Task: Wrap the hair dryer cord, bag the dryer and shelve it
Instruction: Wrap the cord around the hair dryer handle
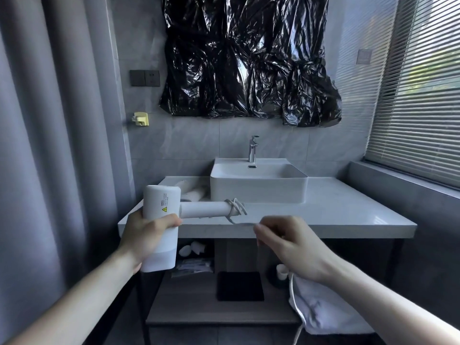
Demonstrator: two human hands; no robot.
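Your left hand (pixel 149 235) grips the white hair dryer (pixel 161 220) around its body, with the handle pointing right, level above the front edge of the vanity counter (pixel 348 215). Your right hand (pixel 291 242) pinches the white cord (pixel 236 207) just beside the handle's end, where a few loops already sit; the slack trails down past your right wrist. You are in step 1, wrapping. Next, likely carry the cord around the handle again, keeping tension. A white bag (pixel 321 307) hangs below your right wrist, beside the lower shelf (pixel 189 302).
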